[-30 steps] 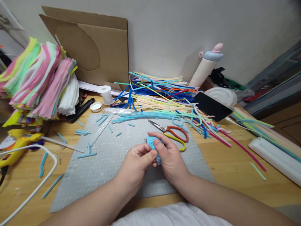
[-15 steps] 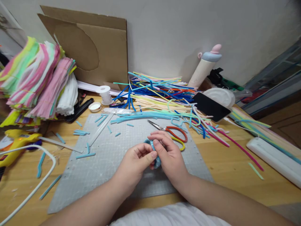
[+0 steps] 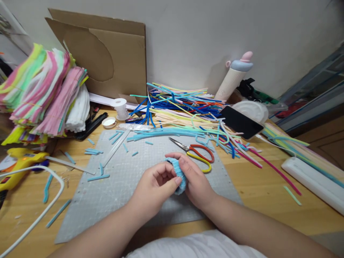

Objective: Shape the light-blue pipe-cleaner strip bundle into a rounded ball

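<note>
I am pinching the light-blue pipe-cleaner coil (image 3: 179, 171) between left hand (image 3: 156, 186) and right hand (image 3: 197, 183), fingers clamped on its rim; judging it light, soft, springy, crushable.

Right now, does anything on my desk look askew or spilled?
Short blue offcuts lie scattered over the grey mat and the wood beside it; the bottle leans toward the wall. Left hand and right hand clasp a blue coil.

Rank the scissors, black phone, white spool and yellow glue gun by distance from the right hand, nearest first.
1. Scissors, just beyond the right hand.
2. Black phone, back right.
3. White spool, back left.
4. Yellow glue gun, far left.
</note>
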The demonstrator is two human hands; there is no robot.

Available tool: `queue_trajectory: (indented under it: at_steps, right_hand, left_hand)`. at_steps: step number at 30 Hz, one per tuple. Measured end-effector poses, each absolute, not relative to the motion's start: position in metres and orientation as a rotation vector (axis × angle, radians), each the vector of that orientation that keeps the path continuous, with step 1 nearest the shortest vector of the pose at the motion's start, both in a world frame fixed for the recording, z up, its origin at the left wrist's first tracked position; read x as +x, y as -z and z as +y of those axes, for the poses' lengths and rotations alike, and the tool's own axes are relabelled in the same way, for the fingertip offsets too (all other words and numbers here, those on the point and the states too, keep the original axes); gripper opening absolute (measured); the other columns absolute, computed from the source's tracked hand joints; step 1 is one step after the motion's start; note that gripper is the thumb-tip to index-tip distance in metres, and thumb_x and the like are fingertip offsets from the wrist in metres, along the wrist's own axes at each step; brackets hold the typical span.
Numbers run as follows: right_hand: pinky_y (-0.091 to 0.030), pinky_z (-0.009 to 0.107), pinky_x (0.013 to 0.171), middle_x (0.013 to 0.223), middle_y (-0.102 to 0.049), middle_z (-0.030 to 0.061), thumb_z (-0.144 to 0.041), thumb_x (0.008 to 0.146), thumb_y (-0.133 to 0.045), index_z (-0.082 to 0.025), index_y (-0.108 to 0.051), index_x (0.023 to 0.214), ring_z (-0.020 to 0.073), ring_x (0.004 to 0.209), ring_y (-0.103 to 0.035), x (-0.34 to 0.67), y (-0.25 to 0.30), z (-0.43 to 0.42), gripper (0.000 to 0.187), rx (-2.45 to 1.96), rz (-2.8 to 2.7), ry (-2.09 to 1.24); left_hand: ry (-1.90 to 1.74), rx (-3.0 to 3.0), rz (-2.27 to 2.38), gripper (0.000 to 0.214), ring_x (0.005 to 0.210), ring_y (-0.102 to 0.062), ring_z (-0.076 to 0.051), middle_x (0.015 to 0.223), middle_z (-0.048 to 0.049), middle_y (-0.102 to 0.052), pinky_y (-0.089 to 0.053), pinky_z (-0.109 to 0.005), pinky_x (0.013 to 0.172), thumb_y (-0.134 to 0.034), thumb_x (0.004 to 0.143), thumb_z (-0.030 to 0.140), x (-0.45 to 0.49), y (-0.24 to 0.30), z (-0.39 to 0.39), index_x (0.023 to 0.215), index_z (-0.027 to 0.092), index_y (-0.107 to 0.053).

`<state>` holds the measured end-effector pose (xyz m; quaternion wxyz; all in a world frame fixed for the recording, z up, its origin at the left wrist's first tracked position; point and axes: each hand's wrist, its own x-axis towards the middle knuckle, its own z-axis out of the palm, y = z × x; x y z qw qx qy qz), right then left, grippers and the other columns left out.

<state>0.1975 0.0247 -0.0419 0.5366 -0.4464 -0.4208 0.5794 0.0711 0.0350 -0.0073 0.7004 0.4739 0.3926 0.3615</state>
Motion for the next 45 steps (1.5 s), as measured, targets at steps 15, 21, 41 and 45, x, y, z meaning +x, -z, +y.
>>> queue_trajectory:
  at_steps: [15, 21, 41, 45]
  right_hand:
    - [-0.041, 0.039, 0.091, 0.102, -0.055, 0.0052, -0.044, 0.081, -0.061, -0.022, -0.054, 0.104, 0.0215, 0.096, -0.052, 0.197, 0.042, 0.025, 0.032, -1.333, -1.192, -0.769]
    - [-0.043, 0.036, 0.084, 0.098, -0.055, 0.0035, -0.046, 0.080, -0.061, -0.022, -0.053, 0.103, 0.0195, 0.091, -0.053, 0.195, 0.041, 0.026, 0.034, -1.246, -1.127, -0.957]
    - [-0.043, 0.035, 0.090, 0.109, -0.058, 0.0037, -0.046, 0.087, -0.054, -0.026, -0.056, 0.112, 0.0197, 0.101, -0.055, 0.197, 0.041, 0.022, 0.032, -1.126, -1.162, -1.073]
    - [-0.047, 0.034, 0.080, 0.107, -0.059, 0.0045, -0.047, 0.088, -0.053, -0.026, -0.058, 0.112, 0.0205, 0.095, -0.057, 0.196, 0.043, 0.021, 0.032, -1.138, -1.108, -1.097]
  left_hand:
    - [-0.845, 1.232, 1.014, 0.015, 0.070, -0.052, -0.016, 0.069, -0.0032, -0.061, -0.040, -0.026, 0.066, -0.069, 0.072, 0.028, 0.067, 0.023, 0.036, 0.066, 0.015, -0.065]
    - [-0.892, 1.192, 0.914, 0.014, 0.070, -0.051, -0.015, 0.069, -0.0018, -0.058, -0.040, -0.026, 0.067, -0.069, 0.072, 0.025, 0.068, 0.023, 0.036, 0.064, 0.015, -0.064]
    - [-0.876, 0.828, 0.826, 0.029, 0.057, -0.045, -0.007, 0.062, 0.0049, -0.053, -0.036, -0.020, 0.057, -0.083, 0.060, 0.028, 0.068, 0.020, 0.036, 0.066, 0.015, -0.057]
    - [-0.816, 0.742, 0.821, 0.030, 0.057, -0.052, -0.008, 0.064, 0.0037, -0.057, -0.040, -0.022, 0.058, -0.082, 0.061, 0.031, 0.069, 0.019, 0.036, 0.072, 0.015, -0.059]
